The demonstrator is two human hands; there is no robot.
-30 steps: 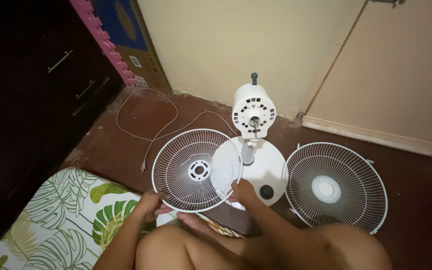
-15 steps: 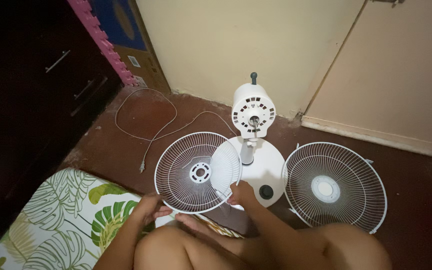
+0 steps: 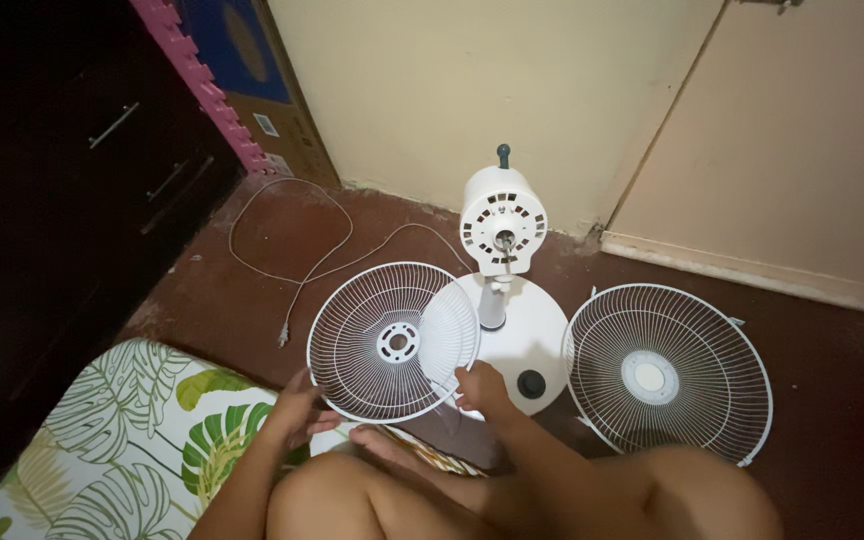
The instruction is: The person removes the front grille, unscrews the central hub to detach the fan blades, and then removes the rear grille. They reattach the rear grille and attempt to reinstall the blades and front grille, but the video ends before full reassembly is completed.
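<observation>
Rear fan grille (image 3: 394, 342), a round white wire guard with a hub ring of holes at its middle, is held above the red-brown floor (image 3: 822, 350) just in front of the person's knees; it is tilted, its near rim low and its far rim raised, its open face turned up toward the camera and its axis leaning toward the wall; the left hand (image 3: 295, 408) has its fingers closed on the near-left rim; the right hand (image 3: 483, 388) grips the near-right rim. Beside the left arm lies a cushion (image 3: 122, 450) printed with green leaves. Behind the grille stands the fan's round white base (image 3: 532, 340), its motor housing (image 3: 503, 220) on a short neck, bare shaft facing the person; to the right a second white grille (image 3: 665, 372) lies flat on the floor; a white power cord (image 3: 292, 262) loops off to the left. Farthest, a brown cardboard box (image 3: 272, 100) with a blue panel and a small white label leans in the corner, a pink notched foam edge (image 3: 202, 85) beside it.
</observation>
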